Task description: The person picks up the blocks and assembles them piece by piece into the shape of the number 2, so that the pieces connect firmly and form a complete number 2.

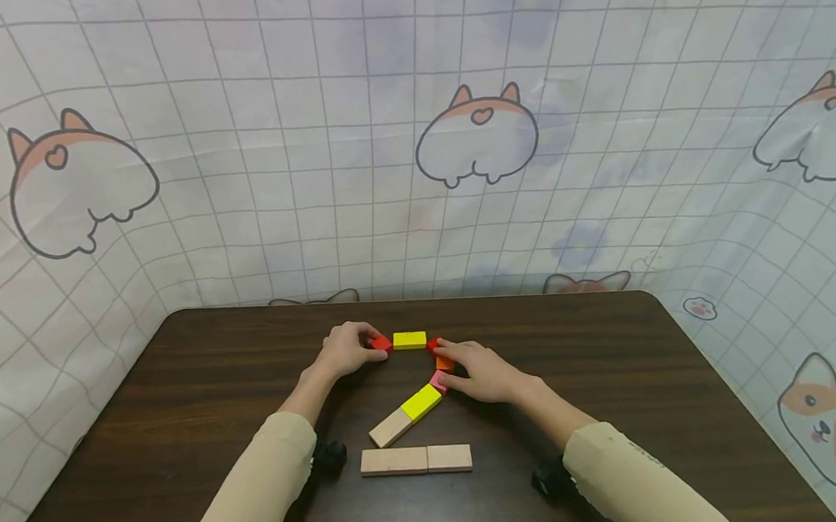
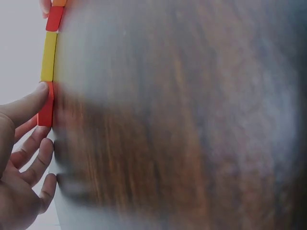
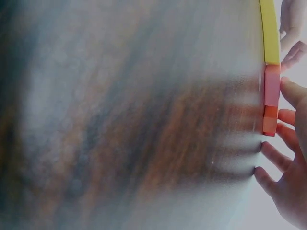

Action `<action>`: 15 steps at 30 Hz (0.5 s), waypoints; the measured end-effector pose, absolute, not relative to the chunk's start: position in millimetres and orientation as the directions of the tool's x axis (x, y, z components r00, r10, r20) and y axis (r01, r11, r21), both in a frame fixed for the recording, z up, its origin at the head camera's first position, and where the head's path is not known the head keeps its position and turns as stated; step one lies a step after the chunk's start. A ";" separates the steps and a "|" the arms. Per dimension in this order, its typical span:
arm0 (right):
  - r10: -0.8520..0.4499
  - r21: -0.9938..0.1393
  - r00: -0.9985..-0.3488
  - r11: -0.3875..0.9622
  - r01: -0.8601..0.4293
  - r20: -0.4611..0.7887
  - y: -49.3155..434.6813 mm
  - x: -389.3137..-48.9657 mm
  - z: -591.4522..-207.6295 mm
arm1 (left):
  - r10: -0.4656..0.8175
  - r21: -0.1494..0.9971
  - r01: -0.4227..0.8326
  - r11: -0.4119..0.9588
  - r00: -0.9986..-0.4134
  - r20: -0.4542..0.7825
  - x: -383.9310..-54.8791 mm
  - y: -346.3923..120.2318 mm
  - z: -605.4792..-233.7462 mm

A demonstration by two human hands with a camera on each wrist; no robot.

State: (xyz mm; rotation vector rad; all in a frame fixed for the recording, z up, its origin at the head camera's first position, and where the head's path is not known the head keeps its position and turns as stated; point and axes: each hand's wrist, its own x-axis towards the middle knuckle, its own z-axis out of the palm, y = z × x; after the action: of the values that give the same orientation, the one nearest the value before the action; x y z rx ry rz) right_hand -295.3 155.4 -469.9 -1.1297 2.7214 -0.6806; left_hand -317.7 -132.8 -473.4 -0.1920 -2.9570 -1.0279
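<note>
My left hand pinches a small red block between thumb and fingers at the left end of a curved row. That block meets one end of a yellow block. On the row's right side, my right hand rests its fingertips along another red block, an orange block and a pink block, partly hiding them. Thumb on the pink block shows in the right wrist view. From there the row runs toward me through a second yellow block and a plain wooden block.
Two plain wooden blocks lie end to end in front of the row, nearer me. All the blocks lie on a dark wood-grain table. A patterned cloth hangs behind the table and at its sides.
</note>
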 end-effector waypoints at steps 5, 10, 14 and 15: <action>-0.697 -0.456 -0.715 0.618 -0.640 0.058 155.1 -295.9 -469.5 | 0.119 0.625 0.120 0.772 -0.992 0.043 -316.2 -133.4 -471.3; -0.701 -0.460 -0.711 0.613 -0.642 0.059 155.1 -296.5 -469.4 | 0.120 0.629 0.116 0.769 -0.992 0.035 -315.7 -134.0 -470.5; -0.699 -0.463 -0.713 0.614 -0.639 0.057 155.1 -296.9 -469.8 | 0.124 0.635 0.115 0.764 -0.992 0.031 -315.3 -134.2 -470.3; -0.698 -0.467 -0.714 0.613 -0.637 0.057 155.0 -296.7 -469.7 | 0.124 0.636 0.115 0.763 -0.992 0.031 -315.2 -134.3 -470.4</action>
State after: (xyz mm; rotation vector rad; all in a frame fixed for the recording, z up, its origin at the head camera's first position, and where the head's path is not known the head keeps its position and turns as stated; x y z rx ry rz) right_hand -296.7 155.0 -469.7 -1.1242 2.7025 -0.7041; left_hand -315.2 -134.3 -470.4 -0.2012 -2.9618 -1.0669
